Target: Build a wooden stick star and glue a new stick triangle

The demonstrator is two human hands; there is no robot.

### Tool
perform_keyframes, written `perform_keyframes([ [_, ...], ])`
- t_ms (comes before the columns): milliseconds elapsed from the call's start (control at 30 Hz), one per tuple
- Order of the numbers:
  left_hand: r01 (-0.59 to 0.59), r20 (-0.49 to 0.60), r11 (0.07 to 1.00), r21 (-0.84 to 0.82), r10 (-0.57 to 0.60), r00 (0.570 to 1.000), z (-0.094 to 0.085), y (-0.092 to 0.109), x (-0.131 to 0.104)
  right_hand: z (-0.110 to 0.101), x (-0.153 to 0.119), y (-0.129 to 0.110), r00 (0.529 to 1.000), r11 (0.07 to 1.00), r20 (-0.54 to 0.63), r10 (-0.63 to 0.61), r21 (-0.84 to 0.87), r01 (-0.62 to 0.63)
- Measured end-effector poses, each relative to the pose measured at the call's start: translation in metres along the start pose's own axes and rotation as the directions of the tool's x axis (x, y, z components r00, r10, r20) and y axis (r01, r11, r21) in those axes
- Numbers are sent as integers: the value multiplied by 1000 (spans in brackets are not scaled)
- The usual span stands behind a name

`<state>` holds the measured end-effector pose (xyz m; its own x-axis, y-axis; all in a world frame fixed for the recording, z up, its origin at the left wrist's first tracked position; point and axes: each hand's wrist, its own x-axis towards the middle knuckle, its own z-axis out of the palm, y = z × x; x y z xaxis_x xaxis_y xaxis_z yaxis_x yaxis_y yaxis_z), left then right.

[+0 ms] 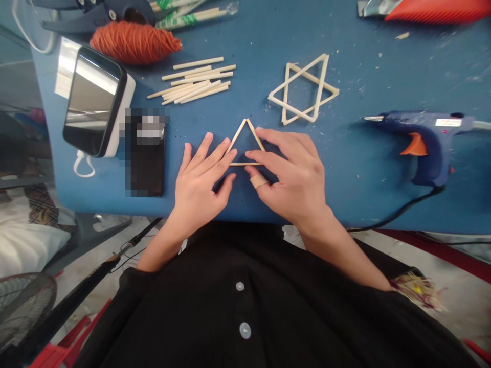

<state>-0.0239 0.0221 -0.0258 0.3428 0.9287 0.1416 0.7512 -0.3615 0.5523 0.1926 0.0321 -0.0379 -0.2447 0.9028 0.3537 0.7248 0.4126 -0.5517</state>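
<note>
Three thin wooden sticks form a triangle on the table. My left hand (201, 181) lies flat with fingers spread, its fingertips on the left stick (238, 134) and near the lower left corner. My right hand (293, 176), with a bandage (258, 180) round its thumb, has the bottom stick (241, 164) between thumb and a finger. Another of its fingertips touches the right stick (254, 133). At the top, two stick ends meet; the lower right corner is hidden beneath my right hand. Beyond it lies a six-pointed star (287, 84) made of sticks.
Loose sticks (199, 82) lie at the back left, near orange twine (134, 43). A phone-like device (95, 102) and a dark, partly blurred object (148, 158) occupy the left. On the right rests a blue glue gun (429, 133), its cord crossing the table edge. A red-handled tool (433, 10) lies behind.
</note>
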Motion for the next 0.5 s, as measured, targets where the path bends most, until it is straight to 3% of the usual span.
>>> perform_keyframes([
  [133,3,-32,1000,-20,-3,999,-2,1,0,-1,1,-1,999,1000,15,30,3,-30],
  [333,45,-203,995,-90,-63,977,-6,1,-4,0,-1,2,1000,1000,-17,2,23,-2],
  [500,89,-211,994,-60,-99,972,-5,3,-4,-6,2,-5,999,1000,-39,-9,16,10],
])
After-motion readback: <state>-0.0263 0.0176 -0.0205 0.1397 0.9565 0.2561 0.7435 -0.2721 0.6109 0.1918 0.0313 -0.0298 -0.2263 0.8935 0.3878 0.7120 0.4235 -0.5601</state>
